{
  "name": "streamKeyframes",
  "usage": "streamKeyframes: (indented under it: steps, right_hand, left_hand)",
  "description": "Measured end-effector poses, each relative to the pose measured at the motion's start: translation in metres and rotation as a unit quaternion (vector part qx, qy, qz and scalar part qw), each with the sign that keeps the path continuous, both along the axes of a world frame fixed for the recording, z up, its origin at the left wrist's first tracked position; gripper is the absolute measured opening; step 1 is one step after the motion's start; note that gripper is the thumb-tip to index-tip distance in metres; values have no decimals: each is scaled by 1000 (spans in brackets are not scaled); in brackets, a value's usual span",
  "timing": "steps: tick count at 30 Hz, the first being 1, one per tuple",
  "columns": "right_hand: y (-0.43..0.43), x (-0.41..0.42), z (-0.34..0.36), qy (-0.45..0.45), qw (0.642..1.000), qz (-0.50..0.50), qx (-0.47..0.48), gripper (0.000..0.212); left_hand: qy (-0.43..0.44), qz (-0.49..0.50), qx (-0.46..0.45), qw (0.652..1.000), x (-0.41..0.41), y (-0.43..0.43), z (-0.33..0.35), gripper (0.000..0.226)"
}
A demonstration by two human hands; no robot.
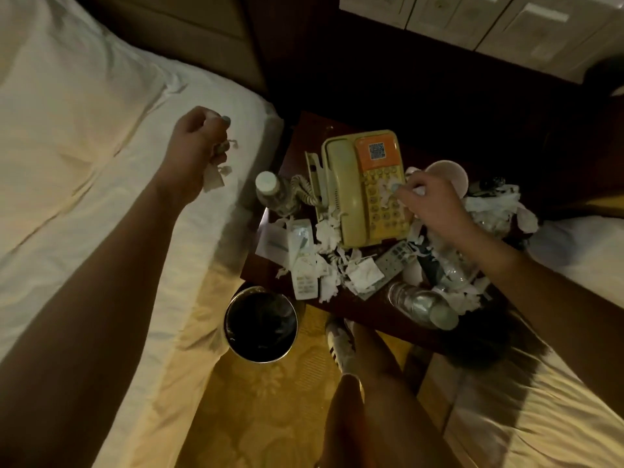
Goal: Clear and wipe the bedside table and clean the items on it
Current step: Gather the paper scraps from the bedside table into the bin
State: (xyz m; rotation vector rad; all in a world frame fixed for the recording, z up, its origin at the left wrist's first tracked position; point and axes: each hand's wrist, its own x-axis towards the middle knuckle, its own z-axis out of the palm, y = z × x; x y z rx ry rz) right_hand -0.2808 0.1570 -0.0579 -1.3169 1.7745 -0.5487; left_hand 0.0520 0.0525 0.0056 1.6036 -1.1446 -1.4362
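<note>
The dark wooden bedside table [354,309] is littered with torn white paper scraps [329,234]. A beige telephone [364,187] with an orange label stands at its middle. My right hand [432,204] pinches a scrap of paper over the telephone's keypad. My left hand [199,146] hovers above the left bed's edge and grips a bunch of paper scraps [216,173]. Two remote controls [304,265] [395,258] lie among the scraps. One water bottle [273,194] stands at the table's left edge, another [422,305] lies at the front.
A round bin with a dark liner [261,324] stands on the patterned carpet just left of the table. A paper cup [449,173] and crumpled plastic [496,211] sit at the table's right. Beds flank the table on both sides. My leg and shoe [341,339] are in front.
</note>
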Motion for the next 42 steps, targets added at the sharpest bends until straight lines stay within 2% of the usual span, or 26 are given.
streamKeyframes:
  steps: [3,6,9,12,17,18,20,23,28,30,32,34,36,38,40,42]
  right_hand:
    - [7,11,25,-28,999,24,-18,22]
    - [15,26,37,-50,996,68,2,9]
    - [22,42,40,-36,989,135,43,14]
    - [23,58,30,3,978,197,70,22]
    - [15,86,-8,100,952,281,69,51]
    - [14,90,-16,111,949,287,70,53]
    - [13,96,-29,138,943,296,62,56]
    - [13,100,-41,205,922,327,20,50]
    - [15,98,-51,267,883,383,-44,25]
    - [14,95,-55,229,899,371,-53,16]
    - [14,89,-57,133,928,346,-29,11]
    - [13,80,-54,58,944,325,-24,10]
    - [15,71,-46,22,955,291,-41,20]
    - [15,60,-40,0,968,249,-37,24]
    - [15,48,-32,-30,980,195,5,25]
    - [16,36,-27,-41,987,152,27,29]
  left_hand:
    - [29,46,-2,999,8,31,5,22]
    - [64,93,4,994,13,65,6,21]
    - [67,121,23,990,19,101,-3,19]
    - [60,107,50,991,19,131,-29,9]
    - [9,62,114,992,10,165,-96,10]
    - [-11,50,129,990,7,168,-107,14]
    - [-46,33,147,988,1,169,-127,35]
    - [-59,12,129,990,-9,160,-149,59]
    - [-104,34,116,987,-26,135,-171,58]
    - [-150,38,99,983,-35,130,-175,47]
    - [-188,51,96,976,-41,129,-180,29]
    - [-185,62,101,976,-43,130,-183,19]
    - [-171,60,102,978,-44,131,-183,17]
    - [-160,50,86,982,-45,133,-179,25]
    - [-148,41,75,985,-46,134,-176,33]
    - [-161,25,73,984,-46,134,-178,27]
